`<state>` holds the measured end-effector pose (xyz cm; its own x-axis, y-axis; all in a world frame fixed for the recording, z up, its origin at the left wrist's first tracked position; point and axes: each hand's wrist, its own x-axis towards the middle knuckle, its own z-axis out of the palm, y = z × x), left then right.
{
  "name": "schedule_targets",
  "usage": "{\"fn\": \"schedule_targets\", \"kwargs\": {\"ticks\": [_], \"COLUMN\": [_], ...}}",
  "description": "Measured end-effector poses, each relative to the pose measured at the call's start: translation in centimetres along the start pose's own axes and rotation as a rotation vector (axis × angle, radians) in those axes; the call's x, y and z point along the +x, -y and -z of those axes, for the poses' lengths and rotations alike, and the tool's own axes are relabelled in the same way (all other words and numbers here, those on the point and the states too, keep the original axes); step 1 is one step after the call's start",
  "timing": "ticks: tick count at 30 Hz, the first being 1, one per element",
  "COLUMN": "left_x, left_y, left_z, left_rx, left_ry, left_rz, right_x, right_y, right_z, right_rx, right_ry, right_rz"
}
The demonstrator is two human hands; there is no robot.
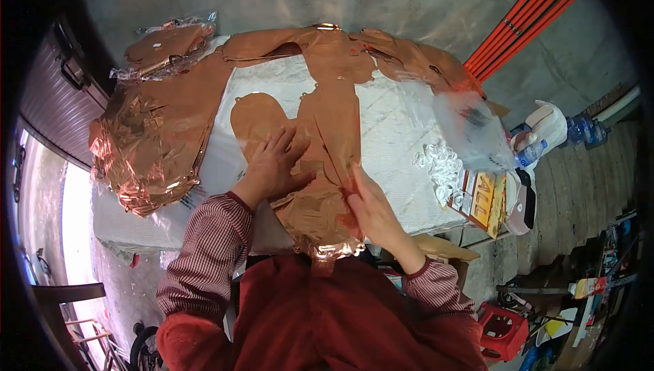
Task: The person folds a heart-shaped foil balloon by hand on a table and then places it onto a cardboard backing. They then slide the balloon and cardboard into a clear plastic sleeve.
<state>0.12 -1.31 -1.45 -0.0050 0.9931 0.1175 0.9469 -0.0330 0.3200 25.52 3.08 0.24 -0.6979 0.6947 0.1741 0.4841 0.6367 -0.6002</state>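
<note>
A flat, copper-coloured foil balloon (332,122) lies in front of me, its lower end creased and shiny near the table's edge. My left hand (276,166) rests on it with fingers spread, pressing on the foil rather than gripping. At the balloon's right edge is my right hand (373,211), thumb on top and the other fingers along or under the edge, partly hidden. The foil edge appears pinched there. A rounded lobe of the same foil (255,113) extends beyond my left hand.
A large pile of copper foil (153,143) covers the left of the white-covered table (398,139). More flat foil pieces (266,42) lie along the far edge. At right are white ribbon (439,166), a clear plastic bag (473,132) and a bottle (531,153). Orange poles (524,20) lean beyond.
</note>
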Motion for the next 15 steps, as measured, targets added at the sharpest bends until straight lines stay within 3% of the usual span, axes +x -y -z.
{"fn": "schedule_targets", "kwargs": {"ticks": [1, 2, 4, 7, 9, 11, 15], "left_x": [0.0, -0.1, 0.0, -0.1, -0.1, 0.0, 0.0], "left_y": [0.0, -0.1, 0.2, 0.6, 0.7, 0.7, 0.5], "left_z": [-0.1, -0.2, -0.5, -1.3, -1.4, -1.3, -1.2], "left_rx": [-0.012, -0.014, 0.001, 0.072, 0.063, 0.057, 0.080], "left_ry": [0.004, 0.012, -0.013, -0.155, -0.147, -0.144, -0.103], "left_rz": [-0.003, -0.006, -0.009, -0.079, -0.078, -0.078, -0.059], "right_x": [-0.4, -0.8, -1.2, -4.6, -6.2, -6.8, -3.3], "right_y": [-0.1, -0.8, -1.8, 0.7, 2.2, 2.5, -0.2], "right_z": [0.4, 0.7, 1.4, 1.4, 1.9, 2.8, 3.0], "right_rx": [0.231, 0.233, -0.115, -0.245, -0.164, 0.204, 0.032], "right_ry": [0.005, 0.004, 0.083, 0.183, 0.180, 0.244, 0.008], "right_rz": [-0.036, -0.044, -0.027, 0.098, 0.121, 0.068, 0.046]}}
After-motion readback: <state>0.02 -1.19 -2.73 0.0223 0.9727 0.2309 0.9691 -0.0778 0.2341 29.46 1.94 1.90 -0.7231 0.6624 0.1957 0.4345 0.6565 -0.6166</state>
